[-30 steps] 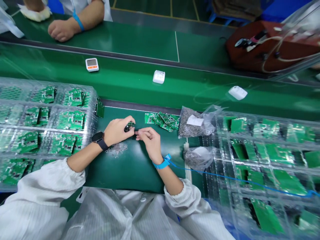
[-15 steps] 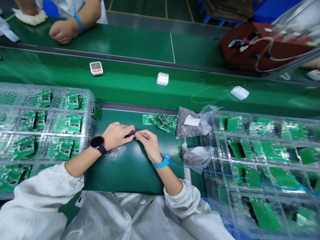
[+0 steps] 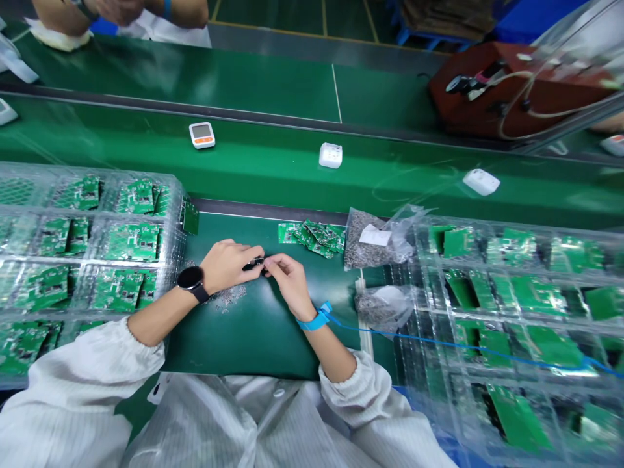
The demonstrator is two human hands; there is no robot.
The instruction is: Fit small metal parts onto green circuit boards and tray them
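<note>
My left hand (image 3: 228, 262), with a black watch at the wrist, grips a small dark part (image 3: 253, 262) between thumb and fingers. Close against its right end, my right hand (image 3: 287, 276) is pinched, with a blue strap and cord at the wrist. Whatever lies between the right fingertips is too small to make out. Loose tiny metal components (image 3: 228, 298) are scattered under and beside the left hand. A pile of green circuit boards (image 3: 316, 237) lies beyond the hands, next to a bag of small parts (image 3: 363, 244).
Clear divided trays of boards stand at left (image 3: 102, 260) and right (image 3: 487, 312). A second bag (image 3: 383, 305) lies by the right tray. White devices (image 3: 202, 134) sit on the green belt (image 3: 273, 149). Another person's hands are at the top left.
The white devices on the belt have shifted right. The other person's hand has lifted off the far table toward the top edge. My hands have barely moved.
</note>
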